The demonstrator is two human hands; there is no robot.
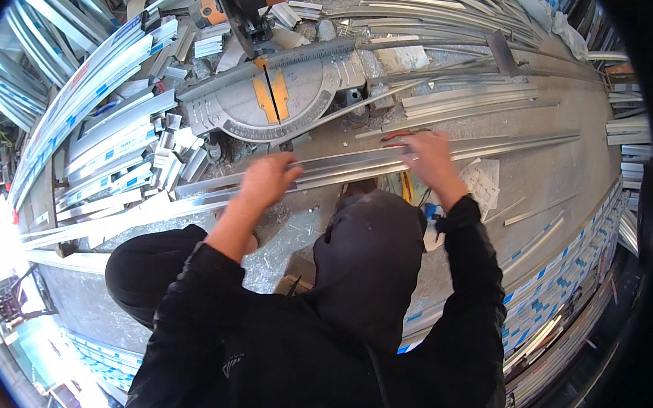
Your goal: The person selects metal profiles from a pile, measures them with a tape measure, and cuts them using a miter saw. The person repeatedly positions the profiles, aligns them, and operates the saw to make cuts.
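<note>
A long silvery aluminium profile runs across in front of me, rising from lower left to upper right. My left hand is closed over it left of the middle, its fingers slightly blurred. Farther right, my right hand grips the same length with curled fingers, thumb toward me. Just beyond the right fingertips lies a red-handled hand tool, partly hidden. A mitre saw with a yellow slotted insert stands beyond the profile, its dark saw head above the table.
Short aluminium offcuts pile up left of the saw. Longer profiles lie at the right, with more bundled at the far side. A marked paper sheet and a yellow-handled tool lie near my right forearm. Blue-labelled stock is stacked at right.
</note>
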